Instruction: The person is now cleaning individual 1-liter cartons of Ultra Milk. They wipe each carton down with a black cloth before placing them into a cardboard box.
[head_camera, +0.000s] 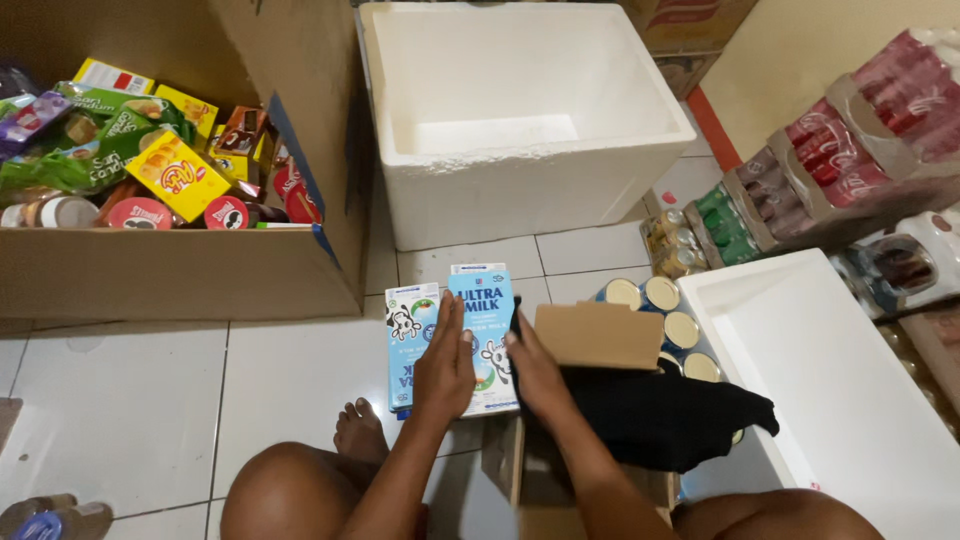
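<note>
Here, both hands clasp two upright blue-and-white milk cartons (451, 340) on the tile floor: the left hand (446, 362) flat, fingers together, across their fronts, the right hand (533, 372) gripping their right edge. At twelve o'clock stands a white foam cooler (520, 180).

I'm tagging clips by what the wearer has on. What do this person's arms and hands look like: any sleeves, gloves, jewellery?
Both arms are bare as far as the picture shows: no sleeves reach the forearms. The left hand and right hand have no gloves, and no watch, bracelet or ring shows on either. The fingers are uncovered. The knees and a foot are bare too.
</note>
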